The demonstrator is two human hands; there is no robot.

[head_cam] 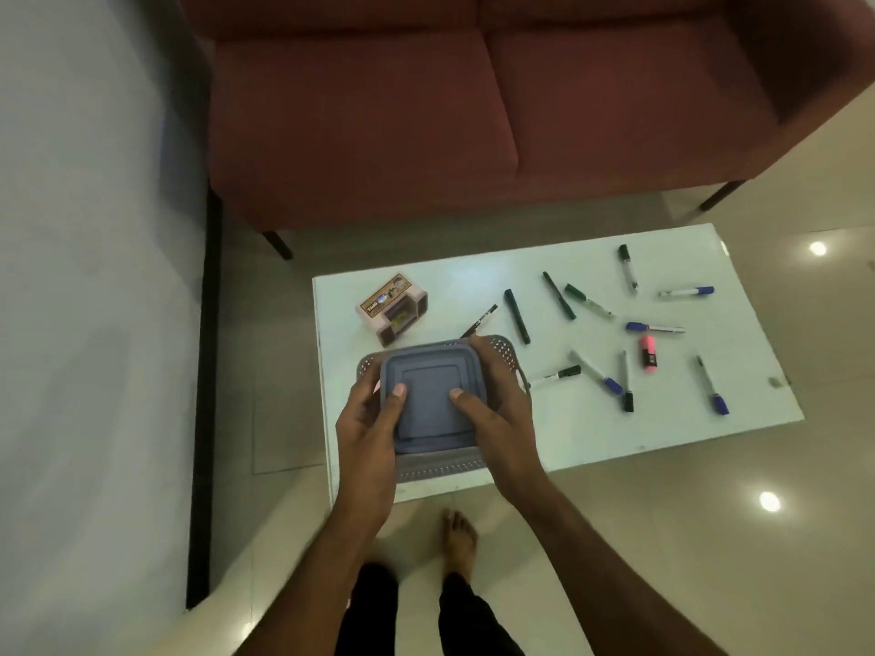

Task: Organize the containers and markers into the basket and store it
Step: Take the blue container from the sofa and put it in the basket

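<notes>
Both hands hold a blue-grey square container [426,397] above the perforated grey basket [509,350], which sits at the near left end of the white bench [663,433]. Whether the container rests on the basket rim or hangs just over it cannot be told from this view.

Risks, as judged:
- The container looks nearly as wide as the basket opening. If lowered tilted, a corner could catch on the rim and jam, or tip the basket.
- The basket stands close to the bench's near edge; a downward push off-centre could slide it toward the person and off the bench.
- A dark pen [479,321] lies against the basket's far wall; nudging the basket could roll it away.
- A pink box-like container [393,309] and about a dozen markers, among them a pink highlighter [647,351], lie loose on the bench. A flat lid filling the basket may leave little room for them.

Grip: left hand [367,433] clamps the left edge, thumb [397,395] flat on the lid, fingers wrapped beneath and hidden. Right hand [497,419] clamps the right edge, thumb [461,397] on the lid, fingers [483,345] curled over the far right corner. The container lies between the two palms, lid up.
</notes>
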